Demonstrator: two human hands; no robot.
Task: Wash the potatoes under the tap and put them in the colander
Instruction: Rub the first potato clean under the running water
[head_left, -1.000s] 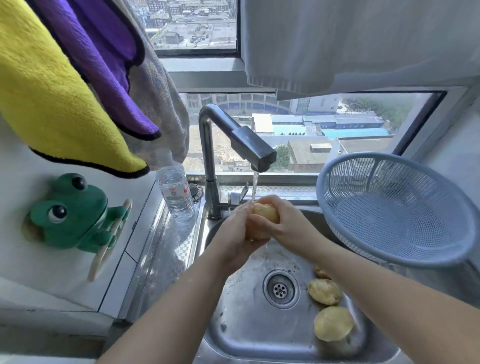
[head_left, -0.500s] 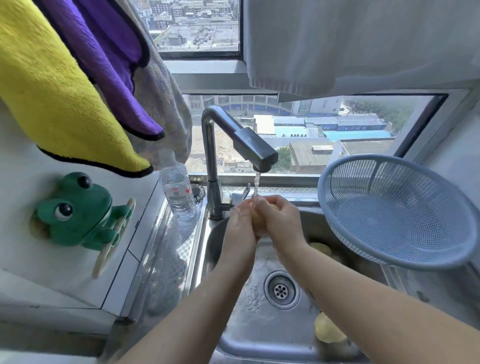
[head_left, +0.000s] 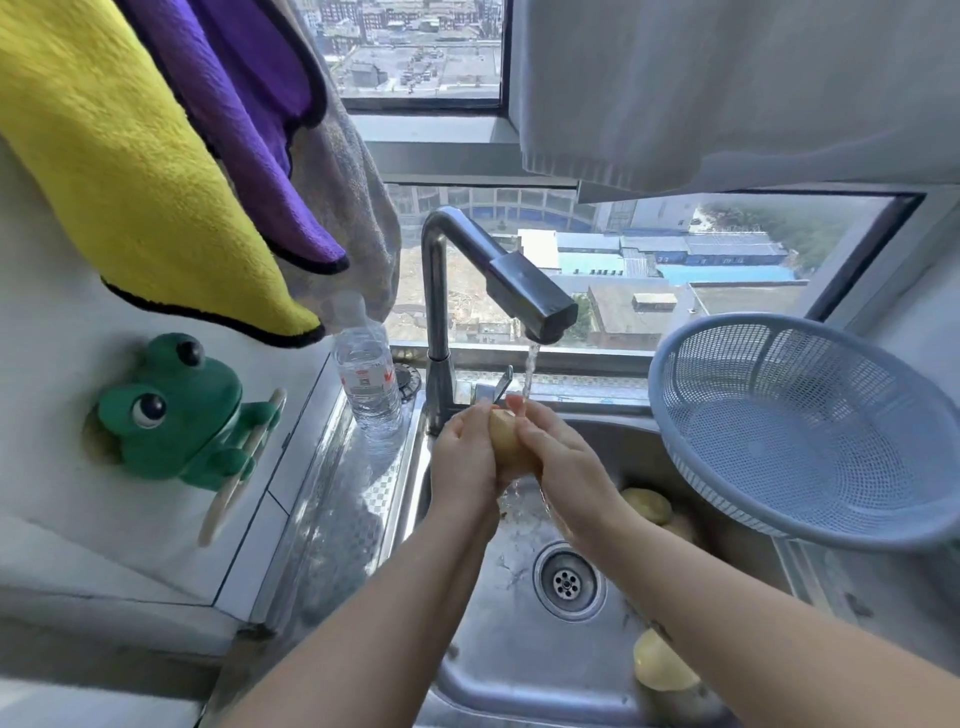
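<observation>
A yellow-brown potato (head_left: 506, 441) is pressed between my left hand (head_left: 465, 457) and my right hand (head_left: 558, 457) under the running tap (head_left: 540, 312). Water streams from the spout onto my right fingertips and the potato. Below lies the steel sink (head_left: 519, 639) with its drain (head_left: 568, 581). More potatoes lie in the sink's right side: one (head_left: 647, 504) behind my right forearm, another (head_left: 662, 662) near the front, partly hidden by that arm. The blue mesh colander (head_left: 810, 431) stands tilted at the sink's right, with nothing in it.
A clear water bottle (head_left: 366, 384) stands left of the tap base. A green frog holder (head_left: 176, 415) hangs on the left wall. Yellow, purple and grey cloths (head_left: 156, 156) hang above left; a white cloth (head_left: 727, 88) hangs above the window.
My hands have kept rubbing the potato under the stream, turning it from cupped to held upright between the palms. My right forearm now covers more of the potatoes in the sink.
</observation>
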